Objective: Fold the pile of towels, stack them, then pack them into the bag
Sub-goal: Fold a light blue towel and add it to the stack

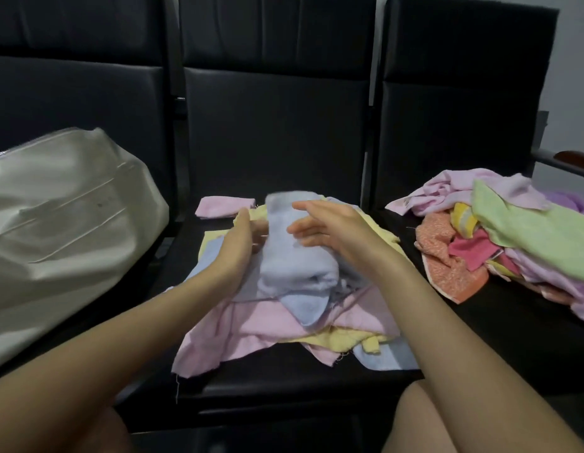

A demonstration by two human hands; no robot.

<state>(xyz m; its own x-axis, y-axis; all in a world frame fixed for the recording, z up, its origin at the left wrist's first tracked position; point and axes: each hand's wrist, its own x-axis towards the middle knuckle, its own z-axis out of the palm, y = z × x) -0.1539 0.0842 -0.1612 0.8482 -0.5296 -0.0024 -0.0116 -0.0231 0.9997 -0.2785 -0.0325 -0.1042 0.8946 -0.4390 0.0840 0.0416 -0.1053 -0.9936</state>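
Note:
A pale blue towel (294, 256) lies bunched and blurred on a loose heap of pink, yellow and blue towels (251, 325) on the middle black seat. My left hand (241, 237) touches the blue towel's left side, fingers curled against it. My right hand (323, 223) hovers over its top, fingers spread; whether it grips the cloth is unclear. A small folded pink towel (225, 206) lies behind the heap. An unfolded pile of pink, green, orange and yellow towels (500, 237) covers the right seat. A large white bag (62, 230) sits on the left seat.
Three black padded seats (277, 132) stand in a row with upright backs. A chair armrest (572, 158) juts in at the far right. My bare knees are at the bottom edge, in front of the middle seat.

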